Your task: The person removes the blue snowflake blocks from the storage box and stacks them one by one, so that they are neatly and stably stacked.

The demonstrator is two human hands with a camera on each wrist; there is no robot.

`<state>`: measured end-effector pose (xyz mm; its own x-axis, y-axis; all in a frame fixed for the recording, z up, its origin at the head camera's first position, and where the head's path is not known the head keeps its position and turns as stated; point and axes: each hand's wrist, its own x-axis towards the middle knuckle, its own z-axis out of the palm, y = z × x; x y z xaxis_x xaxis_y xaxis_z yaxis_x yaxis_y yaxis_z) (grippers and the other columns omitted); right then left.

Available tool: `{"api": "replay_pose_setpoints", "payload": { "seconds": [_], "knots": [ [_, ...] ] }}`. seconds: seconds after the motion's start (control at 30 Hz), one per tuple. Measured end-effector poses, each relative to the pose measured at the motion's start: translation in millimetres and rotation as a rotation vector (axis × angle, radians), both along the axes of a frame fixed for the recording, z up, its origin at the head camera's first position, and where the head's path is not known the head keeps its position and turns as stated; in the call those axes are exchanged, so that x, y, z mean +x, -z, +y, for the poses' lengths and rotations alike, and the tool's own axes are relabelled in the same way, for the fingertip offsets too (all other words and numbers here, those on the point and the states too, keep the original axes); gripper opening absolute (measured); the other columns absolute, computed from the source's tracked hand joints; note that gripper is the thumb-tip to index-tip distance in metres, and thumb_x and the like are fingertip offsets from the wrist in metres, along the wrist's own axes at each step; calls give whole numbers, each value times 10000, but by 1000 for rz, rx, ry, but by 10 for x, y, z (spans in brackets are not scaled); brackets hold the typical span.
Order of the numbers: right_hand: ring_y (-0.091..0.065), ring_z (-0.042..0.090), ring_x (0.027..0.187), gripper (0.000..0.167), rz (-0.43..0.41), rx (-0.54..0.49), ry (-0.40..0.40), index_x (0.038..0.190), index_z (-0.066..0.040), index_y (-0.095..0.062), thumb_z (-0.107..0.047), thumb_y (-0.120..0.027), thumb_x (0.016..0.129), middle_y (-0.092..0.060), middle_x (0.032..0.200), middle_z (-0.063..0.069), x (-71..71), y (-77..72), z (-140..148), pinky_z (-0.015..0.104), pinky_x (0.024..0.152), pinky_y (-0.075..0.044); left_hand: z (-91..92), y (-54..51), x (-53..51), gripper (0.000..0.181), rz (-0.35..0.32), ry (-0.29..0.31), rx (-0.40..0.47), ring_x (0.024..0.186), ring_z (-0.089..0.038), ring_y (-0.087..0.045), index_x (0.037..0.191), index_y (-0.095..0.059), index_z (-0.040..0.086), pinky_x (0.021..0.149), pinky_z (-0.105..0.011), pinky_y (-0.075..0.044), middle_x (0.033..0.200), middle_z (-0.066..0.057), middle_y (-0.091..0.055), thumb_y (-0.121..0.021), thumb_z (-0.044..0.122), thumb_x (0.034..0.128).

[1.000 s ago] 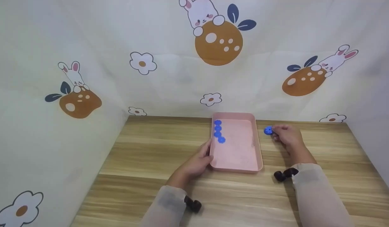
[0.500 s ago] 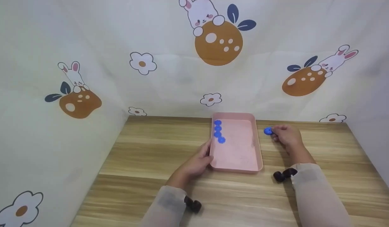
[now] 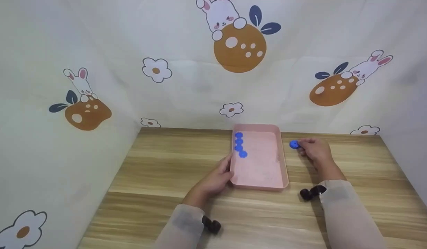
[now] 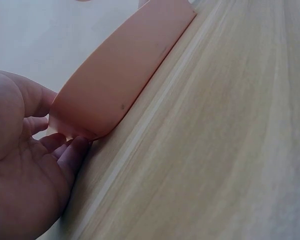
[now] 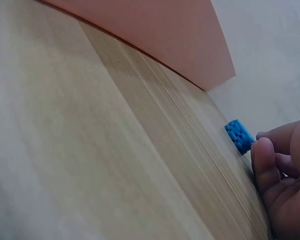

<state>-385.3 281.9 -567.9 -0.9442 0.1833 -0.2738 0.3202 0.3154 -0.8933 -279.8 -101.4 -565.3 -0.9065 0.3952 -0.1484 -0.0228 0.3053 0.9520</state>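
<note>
One bumpy blue disc (image 5: 238, 136) is pinched by fingers (image 5: 264, 152) of right hand (image 3: 317, 151), smooth pink tray (image 3: 262, 160) gripped by left hand (image 3: 216, 178) fingers

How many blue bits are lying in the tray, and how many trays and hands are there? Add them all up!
Blue bits: 4
Pink tray: 1
Hands, left hand and right hand: 2
Total: 7
Not counted: the blue thing in the right hand.
</note>
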Motion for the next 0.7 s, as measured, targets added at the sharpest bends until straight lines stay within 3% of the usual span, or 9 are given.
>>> {"api": "replay_pose_setpoints", "payload": {
  "seconds": [0.4, 0.6, 0.7],
  "knots": [
    [-664, 104, 824, 368, 4, -82, 50, 1344, -45, -697, -285, -627, 1074, -712, 991, 6, 9, -38, 2, 236, 731, -618, -4, 8, -1, 705, 9, 3, 1, 1691, -252, -136, 1742, -134, 217, 1390, -491, -116, 1824, -60, -140, -425, 119, 1107],
    [-646, 138, 911, 444, 20, -130, 43, 1407, -50, -658, -332, -647, 1064, -680, 1125, 31, 43, -253, -116, 291, 818, -617, -9, 21, -7, 707, -8, -7, -1, 1692, -256, -125, 1741, -137, 216, 1391, -483, -103, 1825, -64, -126, -431, 125, 1105],
    [-636, 122, 893, 498, 44, -183, 30, 1403, -59, -658, -393, -697, 1036, -676, 1084, -1, 67, -381, -229, 281, 833, -616, -9, 23, -7, 717, -16, -7, 7, 1692, -263, -112, 1742, -132, 210, 1392, -475, -93, 1827, -74, -100, -433, 116, 1098]
  ]
}}
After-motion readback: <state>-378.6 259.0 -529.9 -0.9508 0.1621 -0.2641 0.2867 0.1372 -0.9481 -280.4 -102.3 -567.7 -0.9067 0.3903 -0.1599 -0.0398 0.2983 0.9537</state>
